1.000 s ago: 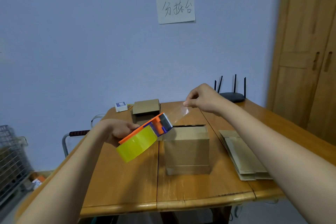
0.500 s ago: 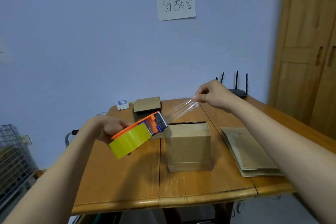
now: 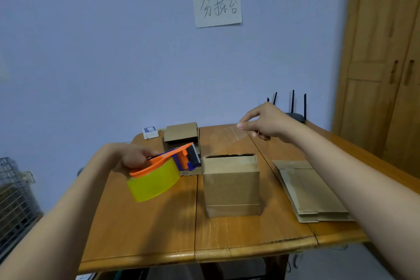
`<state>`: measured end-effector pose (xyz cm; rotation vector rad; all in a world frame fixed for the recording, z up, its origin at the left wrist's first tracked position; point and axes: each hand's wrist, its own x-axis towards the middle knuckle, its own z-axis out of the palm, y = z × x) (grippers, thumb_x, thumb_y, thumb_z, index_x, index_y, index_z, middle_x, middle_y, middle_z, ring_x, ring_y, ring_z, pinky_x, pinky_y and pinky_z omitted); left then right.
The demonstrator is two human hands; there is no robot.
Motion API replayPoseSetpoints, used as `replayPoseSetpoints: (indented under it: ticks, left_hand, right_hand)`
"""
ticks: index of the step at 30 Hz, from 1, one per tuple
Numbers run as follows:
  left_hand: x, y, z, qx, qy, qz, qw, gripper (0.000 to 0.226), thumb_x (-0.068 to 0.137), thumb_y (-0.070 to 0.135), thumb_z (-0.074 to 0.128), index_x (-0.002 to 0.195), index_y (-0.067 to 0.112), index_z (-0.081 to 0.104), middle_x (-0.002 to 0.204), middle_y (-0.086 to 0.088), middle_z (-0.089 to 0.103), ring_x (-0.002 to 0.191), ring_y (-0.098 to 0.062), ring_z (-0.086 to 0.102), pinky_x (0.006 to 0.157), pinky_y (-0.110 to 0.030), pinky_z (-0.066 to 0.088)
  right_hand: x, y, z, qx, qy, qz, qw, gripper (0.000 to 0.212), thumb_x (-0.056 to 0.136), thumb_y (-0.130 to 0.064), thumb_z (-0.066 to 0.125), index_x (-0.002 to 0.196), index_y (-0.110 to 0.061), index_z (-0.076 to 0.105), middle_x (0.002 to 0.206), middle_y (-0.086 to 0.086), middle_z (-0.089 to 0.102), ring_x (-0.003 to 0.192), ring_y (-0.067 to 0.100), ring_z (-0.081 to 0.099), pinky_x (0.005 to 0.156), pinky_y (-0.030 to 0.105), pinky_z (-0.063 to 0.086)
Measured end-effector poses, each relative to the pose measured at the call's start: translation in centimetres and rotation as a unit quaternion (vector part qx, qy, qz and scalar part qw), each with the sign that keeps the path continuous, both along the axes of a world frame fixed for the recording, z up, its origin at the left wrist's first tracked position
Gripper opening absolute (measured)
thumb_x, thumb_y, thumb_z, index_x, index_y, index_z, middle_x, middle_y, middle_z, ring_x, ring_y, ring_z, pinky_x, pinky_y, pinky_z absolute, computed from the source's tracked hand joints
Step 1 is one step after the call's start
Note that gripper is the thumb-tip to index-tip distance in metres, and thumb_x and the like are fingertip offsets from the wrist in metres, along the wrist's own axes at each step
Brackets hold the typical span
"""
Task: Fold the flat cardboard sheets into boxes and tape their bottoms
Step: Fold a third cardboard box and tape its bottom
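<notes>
A pale blue painted wall [image 3: 113, 52] is seen behind the glossy wooden bench [image 3: 145, 229]. A tall wooden panelled wardrobe [image 3: 386, 63] is set at the right; a grey wire rack [image 3: 13, 200] is placed left.

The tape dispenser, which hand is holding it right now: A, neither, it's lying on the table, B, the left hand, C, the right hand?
B: the left hand grips the tape dispenser above the table, while the right hand pinches the end of the clear tape strip pulled from it.
</notes>
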<state>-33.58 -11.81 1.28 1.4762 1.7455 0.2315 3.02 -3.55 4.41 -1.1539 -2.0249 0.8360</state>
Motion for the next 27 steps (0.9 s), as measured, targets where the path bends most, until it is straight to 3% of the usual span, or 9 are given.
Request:
replayPoseSetpoints:
  ticks: [2,5,12,15,17,20,24,27]
  left_hand:
    - [-0.4,0.1,0.6,0.016,0.024,0.006,1.0,0.049,0.084,0.011,0.061,0.131,0.024,0.058,0.117,-0.014,0.069,0.104,-0.034,0.07,0.092,-0.055,0.054]
    - [-0.5,0.3,1.3,0.048,0.053,0.026,0.997,0.045,0.091,0.008,0.061,0.13,0.03,0.059,0.117,-0.01,0.069,0.101,-0.03,0.071,0.088,-0.05,0.058]
    - [1.0,0.0,2.9,0.13,0.139,0.028,0.981,0.036,0.094,0.017,0.065,0.126,0.031,0.055,0.108,-0.001,0.067,0.096,-0.023,0.068,0.072,-0.034,0.06]
    - [1.7,0.1,3.9,0.18,0.166,0.015,0.97,0.034,0.093,0.019,0.068,0.123,0.03,0.056,0.108,0.0,0.067,0.094,-0.02,0.067,0.074,-0.032,0.057]
    - [2.4,0.3,4.5,0.219,0.187,0.007,0.958,0.027,0.092,0.017,0.069,0.115,0.028,0.059,0.105,-0.001,0.067,0.09,-0.017,0.065,0.072,-0.03,0.054]
    - [4.0,1.3,5.5,0.293,0.239,-0.004,0.926,0.02,0.09,0.014,0.069,0.1,0.028,0.06,0.094,0.001,0.067,0.082,-0.014,0.063,0.062,-0.026,0.044]
    - [6.3,3.4,6.3,0.353,0.308,-0.033,0.883,0.028,0.086,0.006,0.065,0.104,0.026,0.055,0.093,0.001,0.065,0.086,-0.022,0.057,0.066,-0.03,0.041]
    - [8.1,4.9,6.8,0.361,0.341,-0.058,0.866,0.045,0.083,-0.008,0.056,0.118,0.02,0.054,0.107,-0.006,0.062,0.091,-0.024,0.056,0.067,-0.029,0.04]
  right_hand:
    - [0.1,-0.6,0.3,-0.065,0.025,0.024,0.997,0.018,0.09,-0.021,0.077,0.098,-0.005,0.074,0.064,0.01,0.069,0.049,0.014,0.06,0.048,0.025,0.051]
    - [0.2,-0.7,0.4,-0.146,0.08,0.045,0.985,0.018,0.091,-0.012,0.073,0.102,0.003,0.071,0.083,0.023,0.075,0.069,0.025,0.075,0.06,0.029,0.062]
    - [1.4,-0.6,0.3,-0.261,0.156,0.129,0.944,0.026,0.089,0.003,0.069,0.112,0.014,0.069,0.109,0.025,0.073,0.101,0.027,0.074,0.083,0.029,0.062]
    - [2.5,-0.6,0.2,-0.287,0.17,0.151,0.931,0.033,0.088,0.0,0.068,0.119,0.012,0.066,0.116,0.025,0.071,0.11,0.027,0.071,0.087,0.028,0.06]
    - [3.0,-0.5,0.0,-0.306,0.191,0.143,0.922,0.039,0.089,-0.012,0.068,0.121,0.011,0.064,0.117,0.026,0.07,0.11,0.027,0.071,0.086,0.027,0.06]
    - [2.8,0.5,-1.1,-0.328,0.258,0.056,0.907,0.054,0.089,-0.037,0.067,0.115,0.011,0.065,0.106,0.025,0.074,0.096,0.026,0.076,0.075,0.029,0.063]
    - [2.9,2.1,-3.3,-0.325,0.317,-0.02,0.891,0.027,0.09,0.0,0.07,0.113,0.013,0.065,0.106,0.026,0.073,0.087,0.026,0.077,0.067,0.031,0.064]
    - [3.7,3.0,-4.9,-0.328,0.328,-0.048,0.885,0.021,0.088,0.008,0.068,0.109,0.012,0.065,0.108,0.025,0.072,0.085,0.025,0.076,0.066,0.03,0.064]
